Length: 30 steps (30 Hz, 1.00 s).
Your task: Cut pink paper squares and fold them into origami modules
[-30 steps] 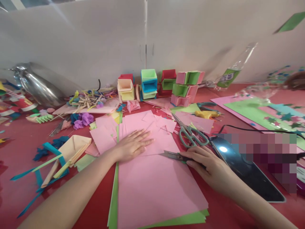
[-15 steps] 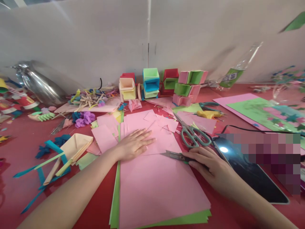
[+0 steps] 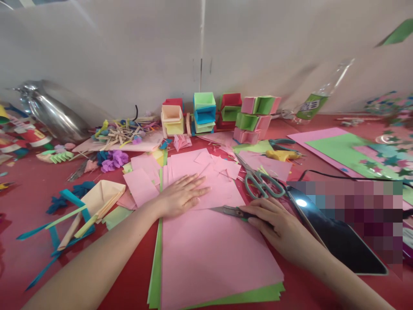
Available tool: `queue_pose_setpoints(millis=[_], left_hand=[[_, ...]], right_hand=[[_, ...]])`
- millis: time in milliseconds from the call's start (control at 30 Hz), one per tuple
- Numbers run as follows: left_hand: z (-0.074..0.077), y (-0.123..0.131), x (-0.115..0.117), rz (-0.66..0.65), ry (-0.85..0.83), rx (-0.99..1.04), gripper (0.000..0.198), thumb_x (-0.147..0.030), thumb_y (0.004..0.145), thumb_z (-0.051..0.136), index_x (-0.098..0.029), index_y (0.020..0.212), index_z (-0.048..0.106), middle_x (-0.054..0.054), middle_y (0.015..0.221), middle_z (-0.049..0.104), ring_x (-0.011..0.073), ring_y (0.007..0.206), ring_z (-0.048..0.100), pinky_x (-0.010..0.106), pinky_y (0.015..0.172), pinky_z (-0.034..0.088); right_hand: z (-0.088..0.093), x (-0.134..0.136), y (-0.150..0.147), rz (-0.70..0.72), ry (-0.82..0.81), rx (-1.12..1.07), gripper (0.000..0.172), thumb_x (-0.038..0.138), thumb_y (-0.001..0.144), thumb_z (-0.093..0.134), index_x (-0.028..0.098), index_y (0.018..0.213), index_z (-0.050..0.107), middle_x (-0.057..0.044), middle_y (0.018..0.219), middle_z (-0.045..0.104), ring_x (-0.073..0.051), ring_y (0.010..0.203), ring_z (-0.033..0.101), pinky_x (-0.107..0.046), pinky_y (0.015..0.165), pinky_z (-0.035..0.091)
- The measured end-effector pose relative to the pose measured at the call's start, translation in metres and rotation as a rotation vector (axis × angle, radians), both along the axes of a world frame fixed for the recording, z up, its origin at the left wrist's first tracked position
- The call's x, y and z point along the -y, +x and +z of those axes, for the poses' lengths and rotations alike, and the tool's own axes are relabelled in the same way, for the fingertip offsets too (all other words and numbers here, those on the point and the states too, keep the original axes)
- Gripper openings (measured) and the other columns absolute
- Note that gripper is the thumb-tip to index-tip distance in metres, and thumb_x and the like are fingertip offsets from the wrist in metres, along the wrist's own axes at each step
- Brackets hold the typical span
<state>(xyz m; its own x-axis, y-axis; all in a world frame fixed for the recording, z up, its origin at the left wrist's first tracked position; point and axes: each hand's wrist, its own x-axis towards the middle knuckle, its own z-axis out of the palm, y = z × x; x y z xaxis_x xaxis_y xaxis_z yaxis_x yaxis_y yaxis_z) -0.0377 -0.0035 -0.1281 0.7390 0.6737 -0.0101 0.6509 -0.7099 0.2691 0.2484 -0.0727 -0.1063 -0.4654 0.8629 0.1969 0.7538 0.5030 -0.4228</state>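
while flat on pink paper [image 3: 213,254], left hand [image 3: 180,196]; right hand [image 3: 277,226] gripping one knife [image 3: 230,211]; two hands

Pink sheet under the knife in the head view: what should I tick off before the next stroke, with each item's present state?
1. left hand flat on the pink sheet, holding it down: ok.
2. right hand gripping the craft knife: ok.
3. Blade tip resting on the sheet: ok.
4. Left fingertips apart from the blade: ok.
5. Scissors lying off the sheet, beside the right hand: ok.
6. Cutting mat under the paper stack: cannot tell.
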Motion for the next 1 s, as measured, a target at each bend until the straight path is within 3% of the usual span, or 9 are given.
queue_pose_setpoints(millis=[400, 1000], left_hand=[[0.002, 0.000, 0.000, -0.005, -0.011, -0.002, 0.049, -0.046, 0.096, 0.018, -0.032, 0.142, 0.028, -0.003, 0.154, 0.013, 0.0176, 0.142, 0.005, 0.041, 0.115, 0.008], [0.003, 0.001, -0.001, -0.003, -0.030, -0.007, 0.048, -0.044, 0.096, 0.020, -0.030, 0.142, 0.029, 0.000, 0.153, 0.015, 0.0175, 0.142, 0.004, 0.041, 0.115, 0.008]], right_hand=[[-0.001, -0.004, -0.015, 0.049, 0.102, 0.027, 0.029, 0.018, 0.088, 0.043, 0.021, 0.107, 0.065, -0.007, 0.096, 0.064, -0.021, 0.090, 0.059, -0.036, 0.079, 0.052], [0.000, -0.006, -0.034, 0.101, 0.052, 0.039, 0.031, 0.013, 0.087, 0.043, 0.018, 0.109, 0.064, -0.010, 0.092, 0.063, -0.023, 0.085, 0.056, -0.041, 0.076, 0.050]])
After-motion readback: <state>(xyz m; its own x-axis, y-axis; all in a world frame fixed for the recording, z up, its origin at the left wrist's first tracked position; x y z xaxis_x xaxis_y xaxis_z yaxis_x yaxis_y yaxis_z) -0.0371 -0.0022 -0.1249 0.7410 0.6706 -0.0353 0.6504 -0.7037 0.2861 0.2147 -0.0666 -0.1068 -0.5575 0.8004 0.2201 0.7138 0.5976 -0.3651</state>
